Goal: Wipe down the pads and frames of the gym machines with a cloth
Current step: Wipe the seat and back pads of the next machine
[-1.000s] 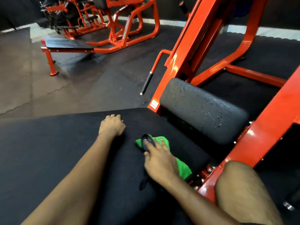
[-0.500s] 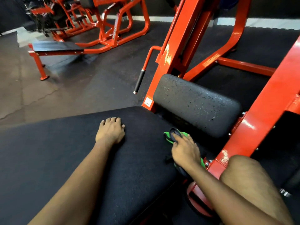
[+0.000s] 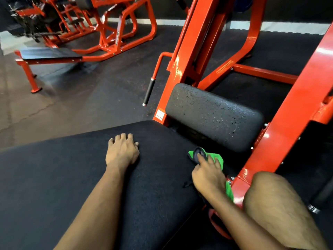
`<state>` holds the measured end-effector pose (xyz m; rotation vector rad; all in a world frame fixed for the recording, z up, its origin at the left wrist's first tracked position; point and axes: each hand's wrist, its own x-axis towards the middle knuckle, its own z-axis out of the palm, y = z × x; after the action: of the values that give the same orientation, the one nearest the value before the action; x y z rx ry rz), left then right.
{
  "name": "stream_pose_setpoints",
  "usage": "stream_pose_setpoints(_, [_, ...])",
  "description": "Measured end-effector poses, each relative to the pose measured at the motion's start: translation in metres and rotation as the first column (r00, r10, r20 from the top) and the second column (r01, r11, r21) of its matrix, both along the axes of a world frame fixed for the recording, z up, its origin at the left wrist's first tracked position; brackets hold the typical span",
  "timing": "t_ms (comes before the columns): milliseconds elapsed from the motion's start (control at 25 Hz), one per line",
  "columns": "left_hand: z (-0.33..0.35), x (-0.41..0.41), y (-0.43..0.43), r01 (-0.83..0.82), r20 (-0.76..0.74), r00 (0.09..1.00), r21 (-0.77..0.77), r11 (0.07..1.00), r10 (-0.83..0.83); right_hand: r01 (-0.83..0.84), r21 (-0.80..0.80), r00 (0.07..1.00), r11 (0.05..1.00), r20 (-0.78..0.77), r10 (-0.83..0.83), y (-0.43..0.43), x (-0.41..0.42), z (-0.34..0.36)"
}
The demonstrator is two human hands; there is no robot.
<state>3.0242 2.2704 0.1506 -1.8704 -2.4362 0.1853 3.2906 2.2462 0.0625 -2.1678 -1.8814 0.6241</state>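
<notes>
big pad (image 3: 72,177): left hand (image 3: 122,150) rests on it, fingers loose, holding nothing.
red frame (image 3: 288,123): close by the pad's edge; the cloth (image 3: 217,158) could slip down that gap.
right hand (image 3: 209,175): fingers bent tight on the cloth, pressing it at that edge.
cloth: green, bunched up; a dark round bit (image 3: 198,154), maybe a strap, lies on it.

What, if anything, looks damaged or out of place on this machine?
The rounded black foam pad beyond the wide black seat pad is pitted with small holes and pale specks, so it looks worn. The green cloth under the right hand and the orange metal frame look normal.
</notes>
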Motion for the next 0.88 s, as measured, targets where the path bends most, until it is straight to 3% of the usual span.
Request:
stream_pose_setpoints(160, [-0.002, -0.003, 0.003, -0.013, 0.003, 1.000, 0.010, 1.000, 0.013, -0.052, -0.019, 0.998, 0.998, -0.036, 0.052, 0.039, 0.026, -0.014])
stream_pose_setpoints(280, [-0.005, -0.003, 0.006, -0.003, 0.022, 1.000, 0.002, 1.000, 0.003, 0.019, -0.187, 0.998, 0.982, -0.053, -0.029, 0.085, 0.042, -0.009])
stream_pose_setpoints(360, [-0.008, -0.003, 0.008, -0.002, 0.023, 1.000, -0.002, 1.000, 0.002, 0.039, -0.213, 0.998, 0.976, -0.035, -0.048, 0.094, 0.033, -0.003])
stream_pose_setpoints(480, [-0.012, -0.004, 0.009, 0.002, 0.010, 1.000, -0.001, 1.000, -0.002, -0.115, -0.016, 0.992, 0.993, 0.044, 0.116, 0.071, -0.001, 0.007])
stream_pose_setpoints(600, [-0.014, -0.006, 0.010, 0.000, 0.016, 1.000, 0.014, 1.000, -0.001, -0.326, 0.118, 0.943, 0.938, -0.030, 0.332, 0.049, -0.025, 0.010])
stream_pose_setpoints(760, [-0.016, -0.008, 0.011, -0.007, 0.009, 1.000, 0.025, 1.000, 0.007, -0.425, 0.001, 0.903, 0.905, -0.073, 0.424, 0.090, -0.025, -0.006])
stream_pose_setpoints(880, [-0.015, -0.007, 0.011, -0.010, 0.000, 1.000, 0.024, 1.000, 0.010, -0.359, -0.107, 0.933, 0.927, -0.076, 0.353, 0.138, -0.038, -0.016])
